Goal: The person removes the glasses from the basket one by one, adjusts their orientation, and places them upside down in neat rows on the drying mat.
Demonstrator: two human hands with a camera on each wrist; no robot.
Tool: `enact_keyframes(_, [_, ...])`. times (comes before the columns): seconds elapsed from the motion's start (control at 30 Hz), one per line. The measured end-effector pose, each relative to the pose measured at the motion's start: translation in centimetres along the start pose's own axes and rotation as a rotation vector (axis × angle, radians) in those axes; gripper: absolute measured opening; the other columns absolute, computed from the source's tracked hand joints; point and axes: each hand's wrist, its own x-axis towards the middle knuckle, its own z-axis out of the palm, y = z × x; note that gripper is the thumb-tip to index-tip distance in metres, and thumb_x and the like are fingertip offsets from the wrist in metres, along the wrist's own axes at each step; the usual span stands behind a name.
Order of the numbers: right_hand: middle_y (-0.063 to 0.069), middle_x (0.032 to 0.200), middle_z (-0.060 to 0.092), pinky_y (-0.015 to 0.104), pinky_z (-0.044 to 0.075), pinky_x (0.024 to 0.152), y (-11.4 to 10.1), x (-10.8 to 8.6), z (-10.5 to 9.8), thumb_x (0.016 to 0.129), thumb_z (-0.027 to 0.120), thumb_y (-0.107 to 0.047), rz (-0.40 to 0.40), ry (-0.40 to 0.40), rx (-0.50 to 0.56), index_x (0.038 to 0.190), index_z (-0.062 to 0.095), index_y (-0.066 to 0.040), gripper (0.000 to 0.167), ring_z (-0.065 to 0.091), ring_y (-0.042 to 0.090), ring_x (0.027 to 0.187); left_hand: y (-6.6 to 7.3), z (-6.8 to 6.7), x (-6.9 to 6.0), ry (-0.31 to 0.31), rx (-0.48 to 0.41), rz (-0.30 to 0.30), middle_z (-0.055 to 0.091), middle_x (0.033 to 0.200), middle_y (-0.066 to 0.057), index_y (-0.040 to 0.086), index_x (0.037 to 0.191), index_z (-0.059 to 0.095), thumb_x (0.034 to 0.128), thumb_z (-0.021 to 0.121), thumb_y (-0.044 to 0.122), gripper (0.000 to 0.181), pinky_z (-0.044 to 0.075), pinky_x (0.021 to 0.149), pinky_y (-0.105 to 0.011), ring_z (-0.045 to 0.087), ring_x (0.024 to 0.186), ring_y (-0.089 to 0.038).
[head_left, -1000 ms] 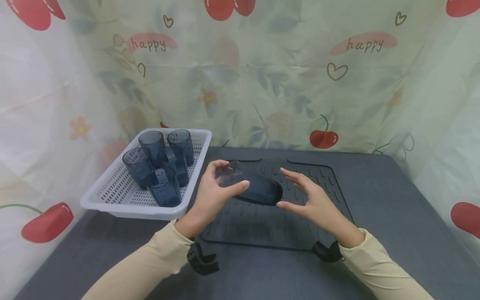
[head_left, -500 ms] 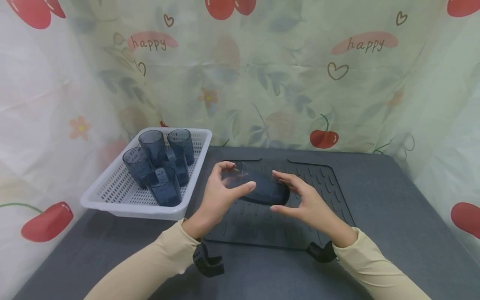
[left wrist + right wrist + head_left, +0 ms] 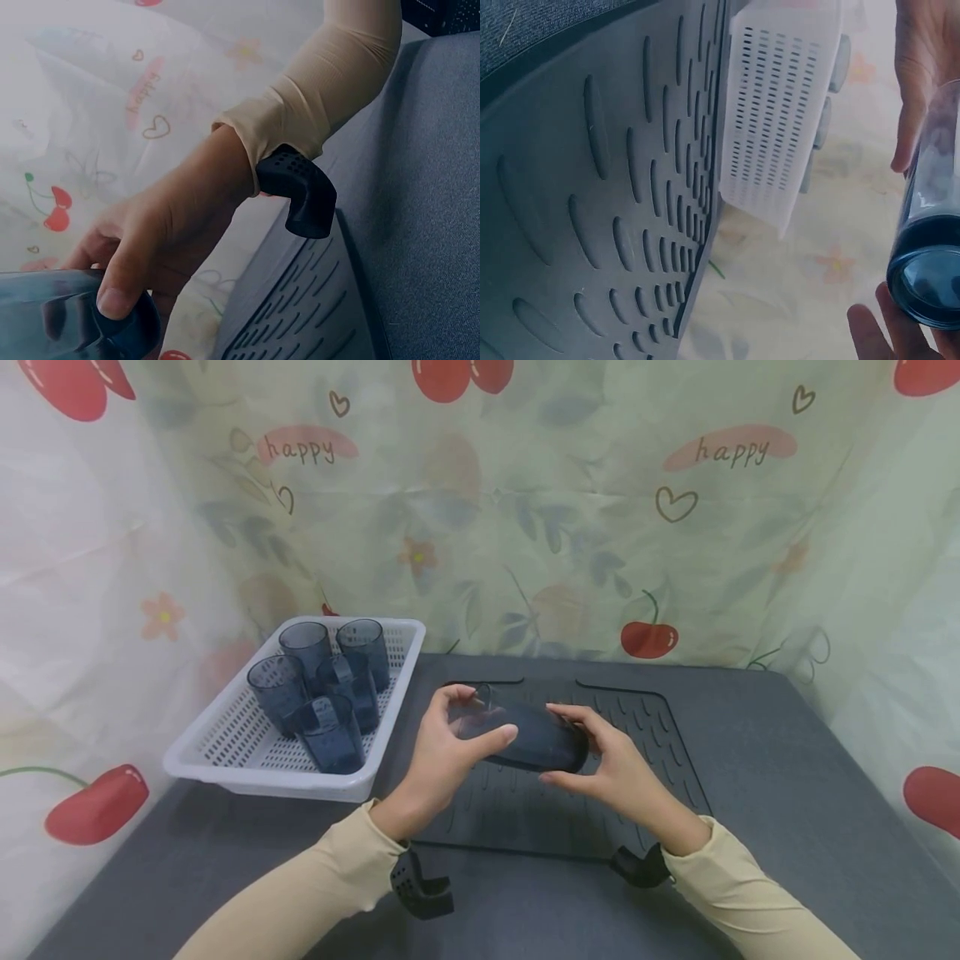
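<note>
A dark blue-grey drinking glass (image 3: 536, 735) lies tilted on its side in the air above the black ridged mat (image 3: 517, 818). My left hand (image 3: 438, 747) grips its mouth end, thumb along the near side. My right hand (image 3: 615, 760) holds the base end between thumb and fingers. In the left wrist view, the right hand (image 3: 161, 217) has its thumb on the glass (image 3: 45, 319) near the thick base. In the right wrist view, the glass (image 3: 934, 195) runs between the left hand (image 3: 915, 82) above and right fingers (image 3: 870, 330) at the base.
A white perforated basket (image 3: 262, 781) stands at left on the grey table (image 3: 795, 793), with several matching glasses (image 3: 333, 743) in it. Patterned cloth (image 3: 487, 552) hangs behind and at both sides. Black wrist mounts (image 3: 420, 885) hang below both cuffs.
The glass and my left hand have shifted slightly to the right. My right hand has moved left from beside the base and now holds that end. The basket stays put.
</note>
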Motion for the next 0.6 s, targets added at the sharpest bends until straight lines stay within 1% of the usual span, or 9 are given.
enact_keyframes(0.13, [0.004,0.131,0.056,0.030,0.055,0.085,0.2,-0.1,0.0,0.074,0.084,-0.018,-0.020,0.015,0.014,0.141,0.046,-0.018,0.077,0.059,0.016,0.109,0.0,0.0,-0.1,-0.007,-0.003,-0.005,0.042,0.130,-0.012,0.008,0.128,0.039,0.0822,0.075,0.013,0.059,0.052,0.084,-0.034,0.053,0.117,-0.027])
enact_keyframes(0.23, [0.004,0.129,0.057,0.028,0.056,0.083,0.2,-0.2,0.1,0.074,0.085,-0.016,-0.026,0.027,0.023,0.140,0.048,-0.016,0.075,0.060,0.015,0.107,0.0,0.0,-0.1,-0.016,-0.010,-0.015,0.042,0.131,-0.013,0.009,0.129,0.039,0.0828,0.074,0.015,0.059,0.051,0.082,-0.034,0.052,0.115,-0.027])
enact_keyframes(0.33, [0.004,0.128,0.058,0.028,0.056,0.082,0.3,-0.3,0.1,0.073,0.086,-0.017,-0.026,0.038,0.010,0.138,0.049,-0.017,0.075,0.060,0.015,0.107,0.0,-0.1,0.0,-0.044,-0.014,-0.029,0.040,0.133,-0.014,0.011,0.131,0.037,0.0840,0.073,0.016,0.060,0.051,0.082,-0.035,0.051,0.116,-0.029])
enact_keyframes(0.43, [0.004,0.127,0.058,0.026,0.055,0.081,0.4,-0.5,0.0,0.071,0.087,-0.018,-0.023,0.045,-0.001,0.136,0.051,-0.018,0.074,0.060,0.015,0.106,0.0,-0.3,0.2,-0.098,-0.006,-0.052,0.038,0.133,-0.013,0.014,0.134,0.037,0.0850,0.073,0.019,0.061,0.050,0.081,-0.037,0.050,0.120,-0.030])
enact_keyframes(0.53, [0.001,0.128,0.058,0.025,0.055,0.081,0.4,-0.7,-0.3,0.071,0.087,-0.019,-0.019,0.048,0.016,0.135,0.052,-0.020,0.073,0.060,0.014,0.106,0.0,-0.8,0.4,-0.170,-0.008,-0.081,0.036,0.134,-0.012,0.017,0.136,0.036,0.0850,0.073,0.019,0.063,0.051,0.080,-0.038,0.050,0.121,-0.030])
enact_keyframes(0.6, [-0.001,0.129,0.058,0.024,0.055,0.081,0.4,-0.8,-0.5,0.070,0.087,-0.019,-0.024,0.051,0.025,0.135,0.053,-0.021,0.074,0.059,0.012,0.105,0.0,-1.1,0.5,-0.215,-0.005,-0.093,0.035,0.136,-0.012,0.016,0.138,0.036,0.0845,0.074,0.017,0.065,0.052,0.082,-0.038,0.050,0.123,-0.030])
